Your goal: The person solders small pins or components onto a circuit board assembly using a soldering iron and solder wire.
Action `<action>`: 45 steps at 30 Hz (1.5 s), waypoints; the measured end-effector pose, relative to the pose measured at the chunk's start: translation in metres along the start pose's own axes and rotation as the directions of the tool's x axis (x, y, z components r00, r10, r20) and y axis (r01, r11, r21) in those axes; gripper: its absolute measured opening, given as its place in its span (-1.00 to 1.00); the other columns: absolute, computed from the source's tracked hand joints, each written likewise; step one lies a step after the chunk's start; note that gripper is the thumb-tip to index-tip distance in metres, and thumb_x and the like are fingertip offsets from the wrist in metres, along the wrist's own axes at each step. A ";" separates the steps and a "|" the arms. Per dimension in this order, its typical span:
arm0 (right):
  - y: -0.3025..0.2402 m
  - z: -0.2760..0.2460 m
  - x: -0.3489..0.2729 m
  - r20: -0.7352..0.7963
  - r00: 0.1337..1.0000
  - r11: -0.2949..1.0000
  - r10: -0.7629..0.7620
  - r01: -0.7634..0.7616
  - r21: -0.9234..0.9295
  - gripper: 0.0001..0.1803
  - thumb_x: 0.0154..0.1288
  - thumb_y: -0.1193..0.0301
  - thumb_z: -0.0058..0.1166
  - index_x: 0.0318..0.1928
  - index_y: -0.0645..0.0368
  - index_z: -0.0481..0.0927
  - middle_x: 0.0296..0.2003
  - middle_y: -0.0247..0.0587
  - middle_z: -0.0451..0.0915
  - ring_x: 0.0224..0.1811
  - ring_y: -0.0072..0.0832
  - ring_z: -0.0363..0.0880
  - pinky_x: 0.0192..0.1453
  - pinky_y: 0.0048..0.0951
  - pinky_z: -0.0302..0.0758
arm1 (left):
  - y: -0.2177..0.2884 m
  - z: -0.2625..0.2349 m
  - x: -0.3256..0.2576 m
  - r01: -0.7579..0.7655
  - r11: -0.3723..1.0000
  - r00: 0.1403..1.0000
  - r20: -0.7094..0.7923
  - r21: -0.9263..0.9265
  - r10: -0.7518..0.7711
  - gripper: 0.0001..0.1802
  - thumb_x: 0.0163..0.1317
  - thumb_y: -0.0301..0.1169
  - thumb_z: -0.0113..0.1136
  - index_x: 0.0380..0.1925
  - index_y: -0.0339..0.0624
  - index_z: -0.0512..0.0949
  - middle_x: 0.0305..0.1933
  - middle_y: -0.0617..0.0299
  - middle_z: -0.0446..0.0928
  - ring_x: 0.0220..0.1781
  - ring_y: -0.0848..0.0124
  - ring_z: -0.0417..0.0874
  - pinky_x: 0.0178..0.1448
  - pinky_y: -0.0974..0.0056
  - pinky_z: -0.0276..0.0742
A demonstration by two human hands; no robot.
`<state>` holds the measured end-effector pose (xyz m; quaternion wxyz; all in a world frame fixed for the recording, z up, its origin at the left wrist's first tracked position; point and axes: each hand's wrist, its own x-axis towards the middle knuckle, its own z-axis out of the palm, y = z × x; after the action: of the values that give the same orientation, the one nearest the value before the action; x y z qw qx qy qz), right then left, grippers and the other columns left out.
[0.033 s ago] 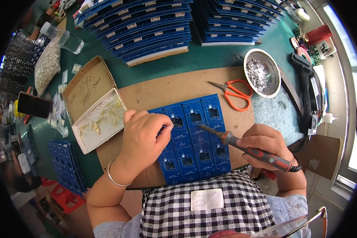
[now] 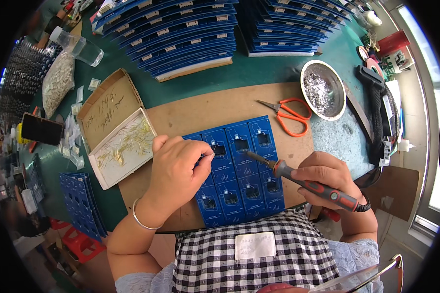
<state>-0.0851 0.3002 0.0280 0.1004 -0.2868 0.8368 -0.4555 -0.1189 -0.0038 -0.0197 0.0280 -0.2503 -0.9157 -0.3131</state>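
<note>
A blue panel of circuit boards (image 2: 235, 168), printed with a repeated white pattern and dark cut-outs, lies on a brown board in front of me. Over its upper left part, my left hand (image 2: 178, 168) pinches a thin, fine wire-like piece (image 2: 214, 147) between thumb and forefinger. My right hand (image 2: 325, 178) grips a grey and red soldering iron (image 2: 322, 189) from the right side. The iron's tip points left, close over the panel's upper middle; whether it touches is too small to tell. A shallow cardboard box (image 2: 100, 168) left of the panel holds many thin gold-coloured pins (image 2: 127, 146).
Orange-handled scissors (image 2: 291, 117) and a metal bowl (image 2: 344, 97) of silvery scraps lie beyond the panel, to the right. Tall stacks of blue boards (image 2: 181, 39) stand at the back. More boards (image 2: 81, 202), a phone (image 2: 42, 129) and a bottle (image 2: 80, 48) are at left.
</note>
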 end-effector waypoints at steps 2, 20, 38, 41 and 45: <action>0.000 0.002 0.001 -0.003 1.000 1.000 0.009 -0.009 -0.014 -0.58 -0.11 0.60 0.27 -0.11 0.23 0.64 -0.32 -0.13 0.58 -0.28 -0.24 0.62 -0.22 -0.30 0.54 | 0.000 -0.001 -0.001 -0.014 1.000 1.000 -0.016 0.004 0.014 -0.87 0.04 -0.49 0.27 -0.49 -0.01 0.49 -0.52 0.38 0.54 -0.45 0.37 0.47 -0.10 0.22 0.17; -0.008 0.005 0.009 0.020 1.000 1.000 -0.007 0.006 0.018 -0.62 -0.12 0.58 0.29 -0.16 0.25 0.65 -0.37 -0.15 0.59 -0.33 -0.27 0.61 -0.26 -0.34 0.54 | -0.007 0.006 -0.004 -0.059 0.998 0.996 -0.069 -0.007 0.058 -0.86 0.01 -0.50 0.31 -0.51 -0.03 0.52 -0.61 0.40 0.46 -0.53 0.40 0.39 -0.15 0.25 0.17; 0.000 0.013 0.026 0.096 0.994 0.998 -0.052 0.050 0.024 -0.59 -0.06 0.53 0.32 -0.09 0.23 0.63 -0.32 -0.13 0.59 -0.28 -0.22 0.61 -0.21 -0.31 0.55 | -0.010 0.012 -0.006 -0.080 0.996 0.995 -0.059 0.031 0.081 -0.85 -0.02 -0.51 0.31 -0.51 -0.03 0.51 -0.55 0.38 0.54 -0.52 0.38 0.41 -0.15 0.25 0.17; 0.001 0.015 0.027 0.089 0.994 0.998 -0.058 0.055 0.028 -0.59 -0.06 0.54 0.32 -0.09 0.23 0.63 -0.32 -0.12 0.59 -0.27 -0.22 0.61 -0.21 -0.30 0.56 | -0.010 0.012 -0.006 -0.082 0.995 0.995 -0.054 0.051 0.085 -0.85 -0.02 -0.51 0.31 -0.51 -0.03 0.51 -0.55 0.39 0.54 -0.52 0.39 0.41 -0.14 0.25 0.17; 0.001 0.018 0.030 0.066 0.994 0.996 -0.084 0.082 0.038 -0.62 -0.09 0.51 0.29 -0.16 0.28 0.63 -0.36 -0.10 0.58 -0.31 -0.19 0.61 -0.23 -0.28 0.55 | -0.010 0.012 -0.007 -0.093 0.992 0.994 -0.054 0.088 0.098 -0.84 -0.02 -0.51 0.32 -0.50 -0.02 0.51 -0.55 0.39 0.54 -0.51 0.40 0.42 -0.13 0.24 0.17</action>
<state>-0.1017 0.2707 0.0194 0.1149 -0.3348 0.8121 -0.4639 -0.1159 -0.0066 -0.0367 0.0806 -0.2833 -0.9140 -0.2791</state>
